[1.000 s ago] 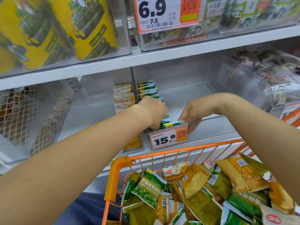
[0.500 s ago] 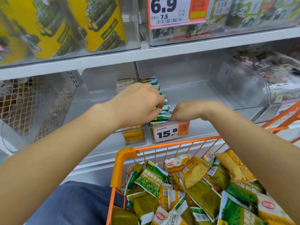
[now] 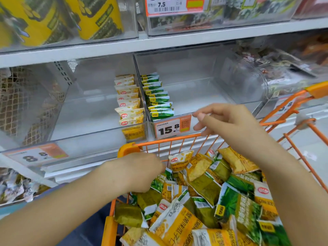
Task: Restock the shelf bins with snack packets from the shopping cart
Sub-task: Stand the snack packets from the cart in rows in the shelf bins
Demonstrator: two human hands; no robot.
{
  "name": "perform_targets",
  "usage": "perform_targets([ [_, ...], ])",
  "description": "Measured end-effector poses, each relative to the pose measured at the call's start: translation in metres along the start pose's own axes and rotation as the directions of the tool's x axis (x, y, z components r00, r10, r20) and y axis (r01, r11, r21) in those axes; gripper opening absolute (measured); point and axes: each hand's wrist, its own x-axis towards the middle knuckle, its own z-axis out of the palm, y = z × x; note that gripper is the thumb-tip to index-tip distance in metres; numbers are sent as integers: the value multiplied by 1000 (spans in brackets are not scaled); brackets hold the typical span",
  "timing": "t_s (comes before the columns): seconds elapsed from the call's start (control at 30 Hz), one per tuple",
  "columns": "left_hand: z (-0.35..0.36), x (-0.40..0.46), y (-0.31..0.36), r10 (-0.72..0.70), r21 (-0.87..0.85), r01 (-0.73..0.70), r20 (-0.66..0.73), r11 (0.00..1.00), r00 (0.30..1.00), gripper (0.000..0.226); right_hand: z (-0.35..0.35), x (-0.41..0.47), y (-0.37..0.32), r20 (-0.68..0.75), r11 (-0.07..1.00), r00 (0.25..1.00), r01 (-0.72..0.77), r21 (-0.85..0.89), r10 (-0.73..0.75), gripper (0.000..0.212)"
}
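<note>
My left hand dipped into the cart at 6 o'clock for packets, fingers curled, grip hidden; right hand hovered, fingers loosely apart.

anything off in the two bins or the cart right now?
Nothing stands out. Yellow packets and green packets stand in neat rows either side of the divider; the packets in the cart are a loose heap, none visibly torn or spilled outside it.

Green packets upright in bin; cart heaped.

left hand curled over cart packets | right hand loose above rim
</note>
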Motion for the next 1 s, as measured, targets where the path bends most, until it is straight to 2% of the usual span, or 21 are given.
perform_targets([
  [0.07,8,6,5,-31,45,30,39,999,999,52,7,-5,12,11,995,1000,-17,-103,18,10],
  [0.17,11,11,12,-28,201,31,-19,979,999,63,16,0,21,15,983,999,-26,-182,29,10],
  [0.23,15,13,9,9,283,13,-75,959,997,52,22,3,25,39,983,999,-21,-181,29,8],
  [0.37,21,5,-4,44,262,9,-195,965,980,26,26,4,28,70,989,997,-25,-143,36,7],
  [0.43,18,0,-8,82,252,-4,-297,968,951,20,25,4,27,77,992,995,-55,-112,63,8],
  [0.5,15,-5,-14,114,128,-65,-429,990,896,26,25,5,28,82,992,992,-92,-91,100,13],
  [0.57,7,-14,-19,87,-117,-175,-532,978,843,28,24,6,29,80,985,986,-134,-112,143,26],
  [0.67,-14,-32,-22,-41,-418,-321,-659,850,751,26,23,4,25,118,961,957,-254,-110,267,58],
  [0.73,-28,-43,-22,-146,-483,-412,-766,773,626,29,20,2,17,190,937,918,-349,-30,348,70],
  [0.77,-34,-47,-22,-170,-457,-440,-817,773,551,28,19,1,13,234,923,903,-381,46,361,68],
  [0.83,-45,-48,-22,-124,-328,-438,-894,837,431,26,19,1,5,303,881,901,-392,264,310,53],
  [0.87,-49,-46,-19,-71,-250,-413,-913,876,401,25,20,2,5,312,848,913,-373,376,263,47],
  [0.93,-49,-40,-15,5,-161,-377,-916,912,402,25,20,4,6,280,789,938,-326,520,202,43],
  [1.0,-50,-36,-11,-75,-275,-393,-888,878,454,26,20,6,10,227,789,958,-276,549,177,38],
])
